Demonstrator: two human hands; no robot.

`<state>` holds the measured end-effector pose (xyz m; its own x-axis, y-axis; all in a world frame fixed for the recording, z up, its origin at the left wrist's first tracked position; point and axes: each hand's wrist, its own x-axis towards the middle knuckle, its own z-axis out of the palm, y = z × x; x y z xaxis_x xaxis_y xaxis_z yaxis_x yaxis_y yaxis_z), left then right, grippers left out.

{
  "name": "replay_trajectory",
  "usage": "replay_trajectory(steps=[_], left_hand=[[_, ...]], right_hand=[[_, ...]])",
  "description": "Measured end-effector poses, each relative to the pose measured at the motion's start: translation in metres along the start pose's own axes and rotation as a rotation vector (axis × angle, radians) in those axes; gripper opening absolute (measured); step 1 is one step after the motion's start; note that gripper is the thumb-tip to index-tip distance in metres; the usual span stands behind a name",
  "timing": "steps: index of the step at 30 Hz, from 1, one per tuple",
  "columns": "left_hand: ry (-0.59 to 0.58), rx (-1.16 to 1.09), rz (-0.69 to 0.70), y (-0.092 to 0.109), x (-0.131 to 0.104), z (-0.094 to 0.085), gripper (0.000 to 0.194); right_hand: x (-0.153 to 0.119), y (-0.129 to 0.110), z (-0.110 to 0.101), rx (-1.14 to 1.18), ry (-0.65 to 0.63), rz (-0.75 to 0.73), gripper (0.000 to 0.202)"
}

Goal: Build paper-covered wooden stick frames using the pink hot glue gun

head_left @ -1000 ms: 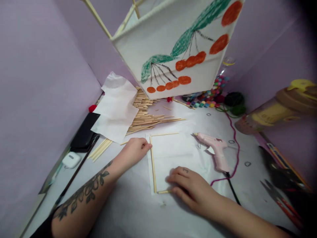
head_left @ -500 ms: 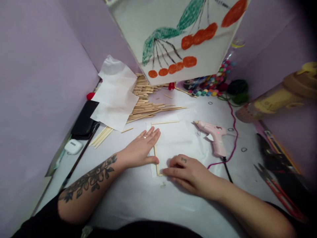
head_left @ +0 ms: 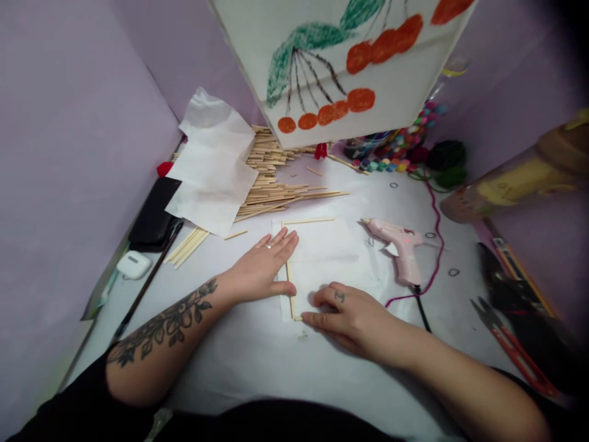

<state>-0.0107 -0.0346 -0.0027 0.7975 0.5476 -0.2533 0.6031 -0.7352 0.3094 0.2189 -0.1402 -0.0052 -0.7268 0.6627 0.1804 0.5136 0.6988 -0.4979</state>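
Observation:
My left hand lies flat over the left side of a white paper sheet, fingers stretched out. Partly beneath it runs a thin wooden stick along the sheet's left edge. Another wooden stick lies across the top, meeting it at the corner. At the lower left corner, the tip of a third wooden stick shows beside my right hand. The right fingers are curled and pressed down on this stick; most of it is hidden. A pink glue gun lies on its side to the right.
Behind are piled wooden sticks, crumpled white paper and a hanging cherry drawing. A black wallet, white earbud case and paintbrush lie left. Red-handled snips, purple yarn and a bottle are right.
The view has shifted slightly, so the scene sits a little higher in the picture. Both hands stay in the same places on the paper and sticks.

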Motion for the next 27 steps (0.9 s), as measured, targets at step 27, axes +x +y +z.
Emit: replay_trajectory(steps=[27], left_hand=[[0.139, -0.036, -0.017, -0.0027, -0.0054, -0.0046, 0.092]], right_hand=[[0.0054, -0.0085, -0.0096, 0.009, 0.046, -0.026, 0.034]])
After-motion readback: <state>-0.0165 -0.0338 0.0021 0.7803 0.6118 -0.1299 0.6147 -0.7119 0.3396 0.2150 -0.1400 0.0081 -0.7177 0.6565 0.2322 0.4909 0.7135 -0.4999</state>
